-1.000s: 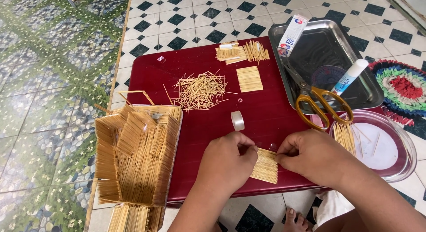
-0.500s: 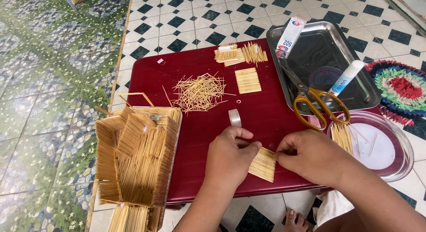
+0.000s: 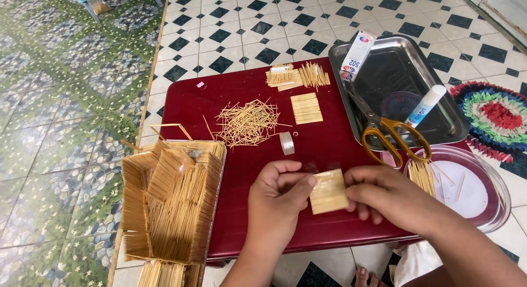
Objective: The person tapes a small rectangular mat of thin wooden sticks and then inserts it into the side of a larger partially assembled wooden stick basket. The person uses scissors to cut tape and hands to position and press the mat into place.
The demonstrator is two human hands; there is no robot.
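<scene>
Two hands: left hand (image 3: 277, 191) and right hand (image 3: 384, 193), each pinching one edge of the stick panel (image 3: 328, 191).
Panel place: between both hands, over the red tray (image 3: 247, 172).
Beyond fingertips: tape roll (image 3: 286, 143), loose sticks (image 3: 248, 121).
Beyond right hand: scissors (image 3: 391, 134).

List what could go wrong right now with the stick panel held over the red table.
1. The small stick panel is pinched only at its edges between the left hand and right hand; squeezing could likely bend it or split the sticks apart.
2. The loose stick pile and tape roll lie just beyond the hands; a forward sweep might scatter them.
3. The stick-built model overhangs the red table beside the left forearm; a nudge could tip it.
</scene>
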